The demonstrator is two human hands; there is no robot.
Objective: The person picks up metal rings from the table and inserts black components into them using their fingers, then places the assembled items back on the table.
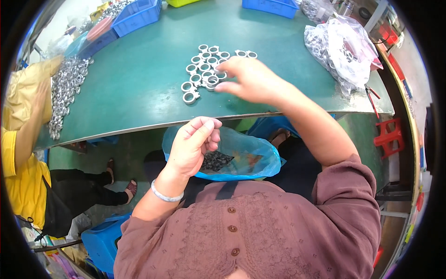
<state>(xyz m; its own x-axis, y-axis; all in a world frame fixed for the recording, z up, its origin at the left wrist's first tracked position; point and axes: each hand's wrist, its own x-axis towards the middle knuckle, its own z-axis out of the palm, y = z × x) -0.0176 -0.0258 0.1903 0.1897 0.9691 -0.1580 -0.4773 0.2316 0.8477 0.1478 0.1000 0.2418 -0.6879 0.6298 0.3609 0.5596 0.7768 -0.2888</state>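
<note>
Silver metal ring fittings [196, 78], each with a small lug, lie in a loose cluster on the green tabletop [139, 79]. Over the cluster's right edge reaches my right hand [251, 79], thumb and fingers apart beside the nearest rings; nothing shows held in it. My left hand [197, 142] hovers just off the table's front edge, fingers curled and thumb pressed to them. Whatever sits in that pinch, if anything, is hidden. Below it, on my lap, a blue plastic bag [255, 160] gapes with small black pieces [216, 161] inside.
Clear plastic bags of metal rings [346, 53] stand at the right, near red-handled pliers [371, 99]. More small metal parts [67, 90] are heaped at the left, beside a person in yellow [28, 181]. Blue bins [137, 18] line the far side. A red stool [389, 136] is on the floor.
</note>
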